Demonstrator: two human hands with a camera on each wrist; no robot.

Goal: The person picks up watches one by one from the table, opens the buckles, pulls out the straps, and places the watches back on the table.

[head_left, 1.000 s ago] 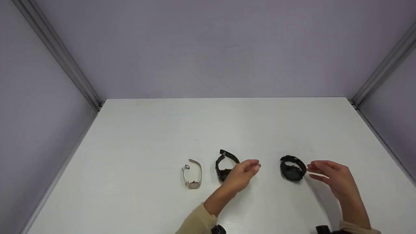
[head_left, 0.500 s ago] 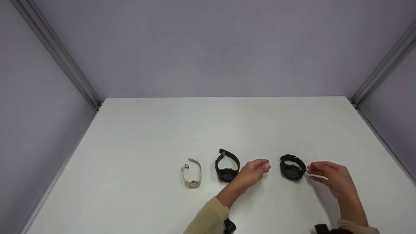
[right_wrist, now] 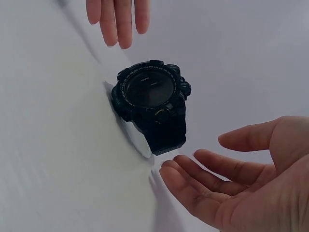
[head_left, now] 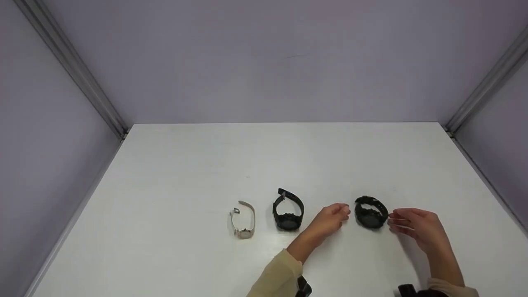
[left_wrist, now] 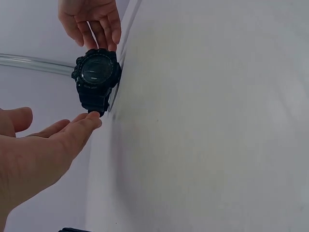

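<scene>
Watch (head_left: pixel 371 213) stands between relaxed fingers of left hand (head_left: pixel 331 219) and right hand (head_left: pixel 416 227), ungripped.

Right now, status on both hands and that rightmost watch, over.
Left hand open, fingertips just short of the bulky black watch. Right hand open on its other side, not gripping. Watch sits on the white table. Nothing between hands and watch.

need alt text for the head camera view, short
Two open hands close in on a chunky black digital watch on a white table: left hand beside its left, right hand beside its right. Further left lie another black strap watch and a slim silver bracelet watch.
</scene>
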